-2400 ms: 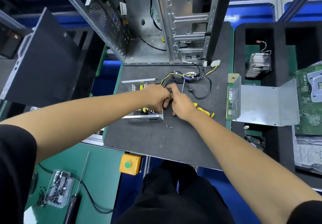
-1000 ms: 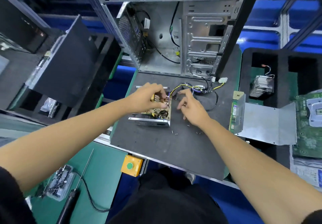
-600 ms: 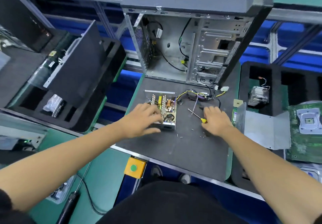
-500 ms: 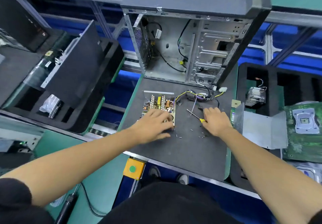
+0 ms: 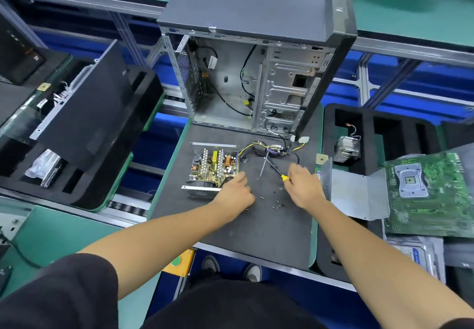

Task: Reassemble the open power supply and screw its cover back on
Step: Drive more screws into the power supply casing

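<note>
Hands at open power supply (image 5: 214, 168) on table (image 5: 256, 228).
Left hand (image 5: 237, 193) curled against its 4 o'clock corner, grip unclear; right hand (image 5: 302, 185) at 3 o'clock gripping screwdriver (image 5: 275, 171); loose screws (image 5: 277, 201) between hands.

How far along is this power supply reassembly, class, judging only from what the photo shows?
Done: little that shows. The power supply lies open on the mat, circuit board exposed. In hand: the left hand rests at its near corner; the right hand holds the screwdriver. Left: the bent metal cover sits apart on the right and loose screws lie unfitted.
</note>
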Demonstrator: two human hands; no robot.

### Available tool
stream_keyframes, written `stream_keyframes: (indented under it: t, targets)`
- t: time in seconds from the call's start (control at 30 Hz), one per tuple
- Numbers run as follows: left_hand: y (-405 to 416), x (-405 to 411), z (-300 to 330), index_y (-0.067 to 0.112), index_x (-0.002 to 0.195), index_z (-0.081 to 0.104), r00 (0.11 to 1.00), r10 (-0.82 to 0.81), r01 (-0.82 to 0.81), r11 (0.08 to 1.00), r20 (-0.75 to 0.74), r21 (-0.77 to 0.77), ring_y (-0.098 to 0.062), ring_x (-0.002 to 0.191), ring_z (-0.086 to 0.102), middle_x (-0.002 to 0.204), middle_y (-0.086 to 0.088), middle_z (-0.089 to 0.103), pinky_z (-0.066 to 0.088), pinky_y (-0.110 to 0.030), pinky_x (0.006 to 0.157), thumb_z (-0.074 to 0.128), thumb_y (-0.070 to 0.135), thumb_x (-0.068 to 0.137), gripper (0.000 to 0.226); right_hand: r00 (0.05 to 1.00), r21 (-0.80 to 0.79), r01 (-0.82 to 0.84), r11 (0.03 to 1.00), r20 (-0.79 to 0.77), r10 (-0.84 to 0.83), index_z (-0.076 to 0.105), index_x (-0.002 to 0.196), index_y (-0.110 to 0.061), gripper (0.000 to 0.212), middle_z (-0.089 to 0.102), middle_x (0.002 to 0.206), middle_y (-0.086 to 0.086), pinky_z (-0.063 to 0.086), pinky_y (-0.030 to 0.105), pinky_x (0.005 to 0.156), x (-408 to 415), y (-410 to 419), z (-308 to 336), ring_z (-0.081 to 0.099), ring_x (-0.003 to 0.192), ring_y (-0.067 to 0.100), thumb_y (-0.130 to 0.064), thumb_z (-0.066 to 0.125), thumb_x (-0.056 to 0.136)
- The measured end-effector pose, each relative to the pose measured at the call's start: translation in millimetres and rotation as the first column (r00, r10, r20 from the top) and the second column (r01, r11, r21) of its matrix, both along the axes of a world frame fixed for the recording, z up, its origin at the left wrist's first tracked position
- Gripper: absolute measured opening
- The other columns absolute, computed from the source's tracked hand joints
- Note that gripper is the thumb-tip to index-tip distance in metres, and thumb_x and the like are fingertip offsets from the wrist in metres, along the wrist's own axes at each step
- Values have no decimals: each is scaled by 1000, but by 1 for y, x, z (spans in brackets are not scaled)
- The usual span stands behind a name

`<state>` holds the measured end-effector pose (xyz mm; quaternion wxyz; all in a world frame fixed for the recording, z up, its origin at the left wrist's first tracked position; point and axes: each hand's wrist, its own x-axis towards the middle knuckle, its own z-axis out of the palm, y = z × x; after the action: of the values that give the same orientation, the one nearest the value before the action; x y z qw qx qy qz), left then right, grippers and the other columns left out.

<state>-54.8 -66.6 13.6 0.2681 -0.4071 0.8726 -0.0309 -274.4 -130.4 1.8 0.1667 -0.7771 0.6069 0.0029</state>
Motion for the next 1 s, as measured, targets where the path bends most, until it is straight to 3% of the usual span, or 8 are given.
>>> stream_keyframes:
  t: [0.17,0.33,0.5,0.73,0.87,0.93,0.97,1.0]
  targets:
    - [-4,5,-9,12,110,63,999,-28,27,999,-18,-47,-31,108,58,106,-7,70,30,-43,117,66,7,88,23,987,134,117,984,97,-131,35,88,-17,13,55,73,3,37,39,61,-8,8,8,52,70,33,-25,41,97]
    - [-10,4,-9,15,122,51,997,59,-59,998,-49,-3,-29,112,59,112,-5,69,33,-40,106,79,24,85,47,979,196,139,971,121,-165,33,89,-20,13,58,73,3,37,37,62,-8,12,17,52,67,29,-26,39,99]
    - [-14,-7,-7,20,109,61,994,102,-102,995,-40,2,-25,99,68,104,-2,74,34,-35,97,74,10,84,30,978,246,126,961,132,-162,34,89,-21,15,56,71,1,40,37,66,-9,20,19,48,64,24,-28,42,100]
    - [-14,-24,-21,5,123,58,994,-69,69,998,89,5,-29,108,65,119,-17,68,28,-41,113,45,10,103,24,966,312,121,942,180,-183,35,89,-21,14,55,73,1,39,37,64,-6,24,26,46,65,23,-28,44,98]
    - [-26,-18,-11,3,128,53,995,94,-92,995,-45,37,-31,116,62,124,-17,65,23,-45,119,45,9,101,28,952,325,156,933,203,-229,35,87,-22,13,55,73,0,40,37,66,-1,24,34,46,66,23,-29,43,94]
    - [-39,-8,3,7,123,53,894,328,-306,945,-306,120,-30,112,64,117,-13,68,28,-41,117,49,12,100,24,938,321,185,929,225,-264,34,85,-23,15,56,73,0,41,37,67,1,23,38,47,66,23,-30,44,93]
    - [-45,-1,11,9,118,54,741,472,-415,881,-477,227,-29,106,66,111,-11,70,36,-38,110,52,16,100,19,933,319,191,929,236,-273,33,83,-24,16,57,73,-1,41,37,66,2,23,40,46,66,22,-30,44,93]
    - [-50,7,19,10,113,55,491,612,-491,782,-620,384,-27,97,67,104,-11,72,44,-36,100,56,17,101,14,928,317,192,929,250,-277,33,81,-25,17,56,71,-2,40,37,66,3,22,42,45,65,22,-30,44,93]
